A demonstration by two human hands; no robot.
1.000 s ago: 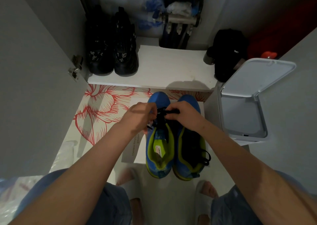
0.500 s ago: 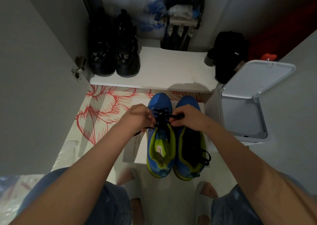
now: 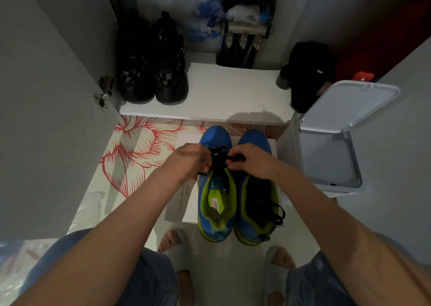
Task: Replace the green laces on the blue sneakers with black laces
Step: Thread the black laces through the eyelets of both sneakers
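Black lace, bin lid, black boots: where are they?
black lace [image 3: 219, 163], head view, middle of its visible stretch
bin lid [image 3: 349, 105], head view, middle of the raised lid
black boots [image 3: 171, 93], head view, toe of the right boot

Two blue sneakers [image 3: 215, 212]; two black shoes [image 3: 151, 72] on the shelf [image 3: 221, 91]. One white bin [image 3: 349, 103]; one black cloth bundle [image 3: 307, 72]; two pale slippers [image 3: 177, 252].

The left forearm [image 3: 130, 212] and right forearm [image 3: 314, 203] rise from the lower corners toward centre frame. There the left hand [image 3: 190, 162] and right hand [image 3: 250, 160] (knuckles up, fingers curled) each pinch the black lace [image 3: 219, 162].
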